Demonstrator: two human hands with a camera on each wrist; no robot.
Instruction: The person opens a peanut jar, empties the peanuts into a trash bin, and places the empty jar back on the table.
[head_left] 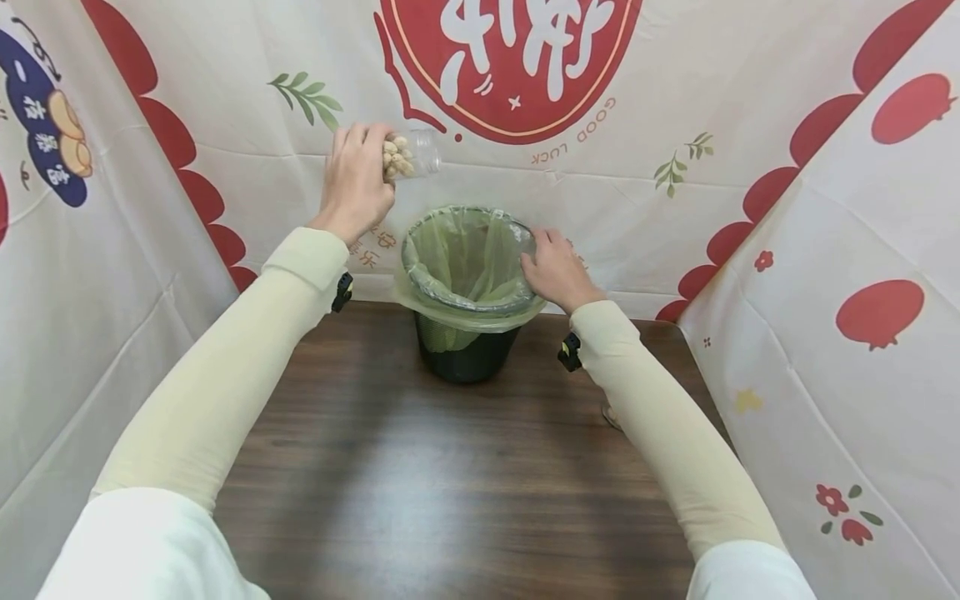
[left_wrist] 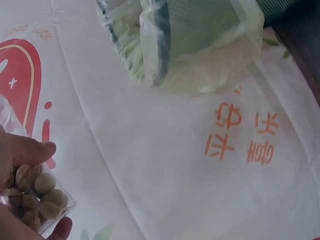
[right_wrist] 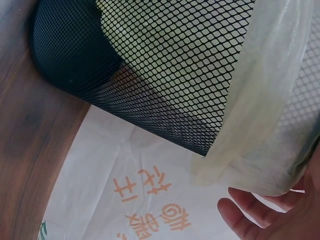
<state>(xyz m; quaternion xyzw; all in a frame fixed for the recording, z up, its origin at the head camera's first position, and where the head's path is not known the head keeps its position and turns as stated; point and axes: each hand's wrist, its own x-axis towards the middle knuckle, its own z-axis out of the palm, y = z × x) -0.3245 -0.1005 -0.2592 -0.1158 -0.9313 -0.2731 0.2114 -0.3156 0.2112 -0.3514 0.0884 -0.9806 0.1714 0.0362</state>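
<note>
Plastic jar (head_left: 412,154) sideways within clasping left grip (head_left: 358,177), right grip (head_left: 561,271) curled over bin rim (head_left: 467,305).

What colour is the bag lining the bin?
The bag is pale yellowish green and see-through; the head view shows it best.

Beyond the left fingers (head_left: 362,137) and right fingers (head_left: 543,242) hangs a white printed back cloth (head_left: 637,221), its large red emblem (head_left: 487,92) higher than both. White side panels (head_left: 795,275) flank the fingers to left and right, with red scalloped borders (head_left: 810,137) at the corners. Below the fingers spreads a dark wood-grain surface (head_left: 420,500), softly reflecting pale light.
</note>
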